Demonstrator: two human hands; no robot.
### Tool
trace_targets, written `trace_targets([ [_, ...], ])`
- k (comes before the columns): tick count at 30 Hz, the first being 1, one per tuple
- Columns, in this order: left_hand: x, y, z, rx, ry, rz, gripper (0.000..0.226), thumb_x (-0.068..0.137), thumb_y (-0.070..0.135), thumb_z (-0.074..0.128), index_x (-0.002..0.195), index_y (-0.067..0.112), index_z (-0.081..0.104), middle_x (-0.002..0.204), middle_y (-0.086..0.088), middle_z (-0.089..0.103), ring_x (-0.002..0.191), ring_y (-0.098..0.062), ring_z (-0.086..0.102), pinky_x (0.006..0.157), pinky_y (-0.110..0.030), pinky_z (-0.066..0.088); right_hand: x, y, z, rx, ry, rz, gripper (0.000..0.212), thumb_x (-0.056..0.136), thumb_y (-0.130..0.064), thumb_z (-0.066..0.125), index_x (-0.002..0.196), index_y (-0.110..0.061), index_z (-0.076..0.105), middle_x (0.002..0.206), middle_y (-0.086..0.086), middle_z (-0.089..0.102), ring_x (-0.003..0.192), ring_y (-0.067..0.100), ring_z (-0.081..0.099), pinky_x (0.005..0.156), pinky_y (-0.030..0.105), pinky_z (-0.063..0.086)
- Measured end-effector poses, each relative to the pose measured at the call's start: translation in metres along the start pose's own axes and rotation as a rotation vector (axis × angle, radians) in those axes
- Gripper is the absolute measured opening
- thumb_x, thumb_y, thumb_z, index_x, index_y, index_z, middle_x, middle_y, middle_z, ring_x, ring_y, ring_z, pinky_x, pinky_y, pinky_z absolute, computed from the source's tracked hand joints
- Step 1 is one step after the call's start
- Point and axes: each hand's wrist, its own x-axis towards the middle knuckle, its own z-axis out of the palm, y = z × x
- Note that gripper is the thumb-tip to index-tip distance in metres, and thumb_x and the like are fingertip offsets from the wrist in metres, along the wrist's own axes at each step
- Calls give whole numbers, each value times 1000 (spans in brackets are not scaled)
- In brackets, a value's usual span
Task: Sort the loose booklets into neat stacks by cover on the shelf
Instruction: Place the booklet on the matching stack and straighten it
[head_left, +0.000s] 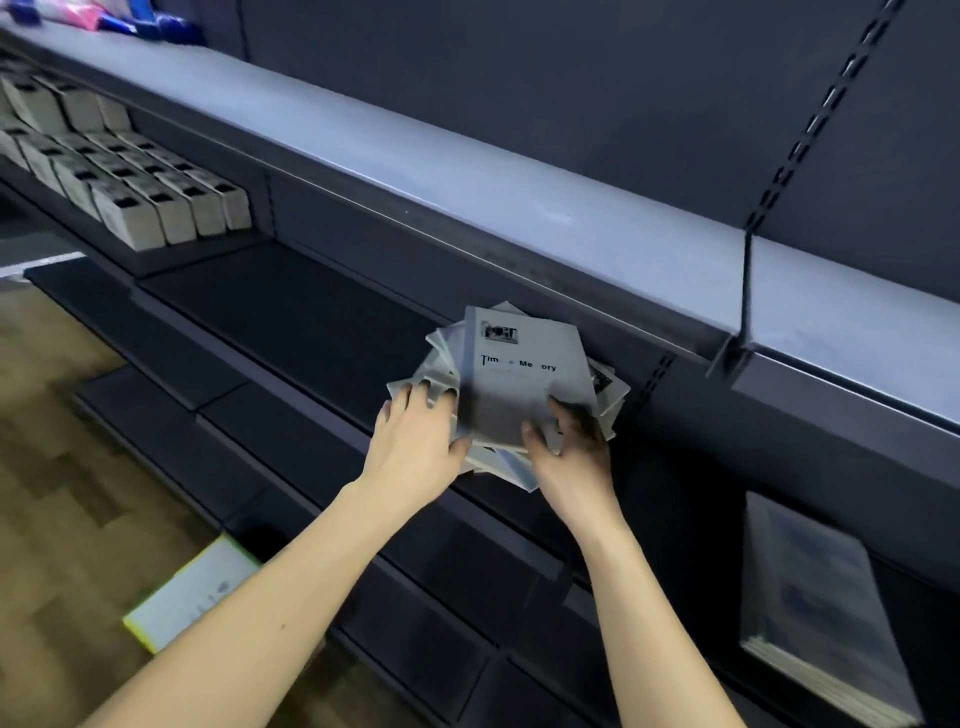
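A messy pile of grey booklets (524, 379) lies fanned out on the dark shelf (291, 312) at mid height. The top booklet shows a small dark picture and black lettering. My left hand (421, 431) holds the pile's left edge, fingers curled over the lower booklets. My right hand (571, 441) grips the near right corner of the top booklets, thumb on the cover. A neat stack of darker-covered booklets (810, 608) sits on a lower shelf at the right.
Rows of grey boxes (130, 192) fill the shelf at the far left. A pale grey upper shelf (467, 171) overhangs the pile. A white box with yellow-green edges (192, 592) lies on the wooden floor (62, 467) below.
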Motion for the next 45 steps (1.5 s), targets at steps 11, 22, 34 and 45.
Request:
trace_targets([
  [11, 29, -27, 2, -6, -67, 8, 54, 93, 40, 52, 141, 20, 42, 132, -8, 46, 129, -29, 38, 108, -38, 33, 33, 7, 19, -160, 55, 227, 56, 95, -46, 56, 146, -28, 45, 156, 3, 34, 149, 27, 20, 122, 47, 12],
  [22, 54, -20, 22, -18, -96, -12, 49, 96, 28, 43, 144, 18, 39, 143, -10, 40, 133, -33, 36, 110, -42, 32, 43, 17, 8, -153, 64, 323, 108, 73, -62, 76, 157, -17, 23, 157, 18, 23, 141, 39, 25, 110, 49, 33],
  [34, 53, -19, 18, -22, -123, 24, 46, 95, 19, 42, 140, 17, 41, 140, -10, 42, 127, -33, 40, 102, -41, 39, 23, 31, -3, 484, 120, 571, 31, 97, -17, 58, 126, -18, 46, 111, 3, 58, 82, 20, 64, 40, 24, 49],
  [45, 41, -17, 7, -68, -145, 140, 51, 91, 15, 43, 142, 21, 44, 143, -12, 41, 131, -33, 38, 104, -43, 36, -19, 21, -13, 601, 321, 520, 30, 99, -7, 50, 121, -26, 57, 111, 7, 66, 68, 22, 61, 40, 24, 43],
])
